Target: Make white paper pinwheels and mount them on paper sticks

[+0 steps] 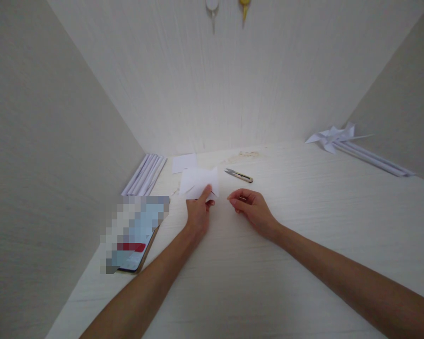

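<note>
My left hand (199, 210) grips a white square of paper (198, 181) at its near edge, thumb on top and fingers beneath. Slits run inward from the paper's corners. To the right of it, my right hand (249, 207) is held in a pinch, thumb against fingertips. Whether anything tiny is between those fingertips I cannot make out. Thread snips (239, 175) lie just beyond my right hand, blades pointing left. Behind the held paper, another white paper square (184, 163) lies flat on the table.
Rolled paper sticks (144, 174) lie against the left wall. Nearer me is a phone (137, 235), its screen partly blurred out. At the far right rests a paper pinwheel (332, 138) with paper sticks (374, 159). A white hook (212, 5) and a yellow hook (245, 7) are on the back wall.
</note>
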The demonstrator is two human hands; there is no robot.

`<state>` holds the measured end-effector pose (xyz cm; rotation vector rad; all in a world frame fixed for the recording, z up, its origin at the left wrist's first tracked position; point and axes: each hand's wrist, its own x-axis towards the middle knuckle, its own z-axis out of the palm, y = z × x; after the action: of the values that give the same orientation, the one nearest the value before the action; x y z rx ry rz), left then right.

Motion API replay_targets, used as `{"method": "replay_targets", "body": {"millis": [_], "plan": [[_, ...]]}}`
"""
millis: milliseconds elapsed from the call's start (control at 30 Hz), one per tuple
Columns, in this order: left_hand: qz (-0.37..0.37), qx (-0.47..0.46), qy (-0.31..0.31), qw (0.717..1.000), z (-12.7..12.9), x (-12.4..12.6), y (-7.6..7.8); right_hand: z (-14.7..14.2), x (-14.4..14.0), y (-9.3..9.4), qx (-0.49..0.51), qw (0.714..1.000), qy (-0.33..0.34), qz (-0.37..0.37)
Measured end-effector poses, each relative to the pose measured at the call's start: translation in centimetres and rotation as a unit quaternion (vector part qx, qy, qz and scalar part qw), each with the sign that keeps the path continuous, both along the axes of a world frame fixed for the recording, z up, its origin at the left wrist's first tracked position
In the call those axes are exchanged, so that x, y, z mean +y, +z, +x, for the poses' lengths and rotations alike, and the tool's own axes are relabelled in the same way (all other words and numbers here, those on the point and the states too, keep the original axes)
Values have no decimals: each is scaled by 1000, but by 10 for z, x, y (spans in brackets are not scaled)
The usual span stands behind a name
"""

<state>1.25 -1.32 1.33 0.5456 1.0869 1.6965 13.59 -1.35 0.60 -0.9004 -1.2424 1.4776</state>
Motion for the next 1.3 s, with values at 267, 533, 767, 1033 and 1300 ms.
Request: {"method": "replay_targets", "body": {"millis": [267,533,767,1033,1300], "plan": [[-6,128,-143,981,8,-8,-4,1,2,-3,-103,990,19,98],[24,87,-29,995,-2,1,-3,1,3,-4,-66,996,-4,58],[35,158,-107,981,-2,0,-7,2,9,-1,99,989,-98,-55],[22,92,-165,982,5,-5,-5,2,4,1,56,997,-51,-29],[21,45,-129,990,4,-5,-1,0,-2,-1,-61,995,74,12]]}}
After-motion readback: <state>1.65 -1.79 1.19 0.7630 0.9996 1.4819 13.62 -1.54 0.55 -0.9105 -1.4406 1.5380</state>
